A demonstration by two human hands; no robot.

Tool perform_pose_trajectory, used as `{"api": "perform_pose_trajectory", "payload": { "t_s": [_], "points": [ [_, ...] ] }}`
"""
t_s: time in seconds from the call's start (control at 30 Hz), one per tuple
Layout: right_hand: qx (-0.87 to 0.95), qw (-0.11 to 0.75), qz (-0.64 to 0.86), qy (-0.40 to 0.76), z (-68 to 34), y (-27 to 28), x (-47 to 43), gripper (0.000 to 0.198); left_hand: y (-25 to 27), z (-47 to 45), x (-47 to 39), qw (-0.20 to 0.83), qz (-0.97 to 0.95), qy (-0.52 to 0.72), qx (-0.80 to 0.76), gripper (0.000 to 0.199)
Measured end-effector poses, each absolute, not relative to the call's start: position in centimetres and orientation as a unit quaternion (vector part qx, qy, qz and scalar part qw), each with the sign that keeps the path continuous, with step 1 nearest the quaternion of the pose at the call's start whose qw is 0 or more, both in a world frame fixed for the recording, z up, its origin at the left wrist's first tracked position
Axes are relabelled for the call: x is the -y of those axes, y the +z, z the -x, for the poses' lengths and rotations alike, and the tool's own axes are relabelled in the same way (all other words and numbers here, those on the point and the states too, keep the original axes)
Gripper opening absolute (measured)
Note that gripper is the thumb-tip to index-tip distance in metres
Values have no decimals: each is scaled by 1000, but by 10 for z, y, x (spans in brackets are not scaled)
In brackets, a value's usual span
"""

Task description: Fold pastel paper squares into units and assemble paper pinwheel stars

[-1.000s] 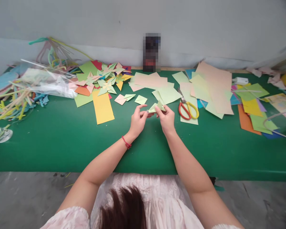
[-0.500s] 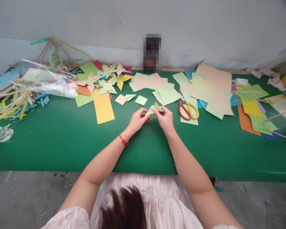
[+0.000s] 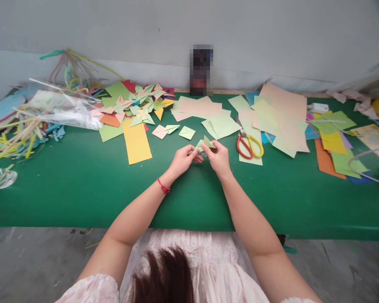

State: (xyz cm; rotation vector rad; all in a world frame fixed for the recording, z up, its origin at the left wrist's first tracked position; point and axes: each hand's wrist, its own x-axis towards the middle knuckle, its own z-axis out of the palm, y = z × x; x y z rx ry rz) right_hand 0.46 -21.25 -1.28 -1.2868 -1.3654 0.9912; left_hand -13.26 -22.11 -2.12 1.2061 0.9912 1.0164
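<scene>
Between my two hands, just above the green table [image 3: 189, 198], is a small folded piece of pale green paper [image 3: 204, 144]. My left hand [image 3: 187, 159] pinches its left side, and a red cord bracelet circles that wrist. On the right side, my right hand [image 3: 218, 156] grips the same paper with thumb and fingers, which hide part of it. Beyond my hands lie a folded green paper piece [image 3: 187, 133] and a folded pink one [image 3: 160, 132], the latter touching another green piece. Scissors [image 3: 250, 145] with red and yellow handles rest right of my right hand.
Folded paper stars [image 3: 142, 111] are heaped at the back left, beside a yellow sheet [image 3: 137, 143]. Fuzzy stems [image 3: 28, 126] and plastic wrap cover the far left. Loose pink and green sheets [image 3: 284, 113] spread across the back right. A pixelated dark upright object [image 3: 201, 69] stands against the wall.
The folded green paper has shifted slightly between my fingers, and its raised flaps look lower and closer together. My left fingers have moved a little; everything else stays put.
</scene>
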Motion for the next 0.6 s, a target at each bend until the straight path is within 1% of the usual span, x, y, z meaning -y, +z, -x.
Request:
{"api": "perform_pose_trajectory", "payload": {
  "t_s": [0.2,0.33,0.6],
  "points": [
    [565,498,527,394,-5,-12,213,30,-17,131,222,612,-512,438,-413,28],
    [570,495,520,400,-6,-13,213,30,-15,132,221,629,-504,416,-420,29],
    [583,478,523,398,-4,-13,214,32,-20,137,220,624,-529,405,-408,31]
  ]
}}
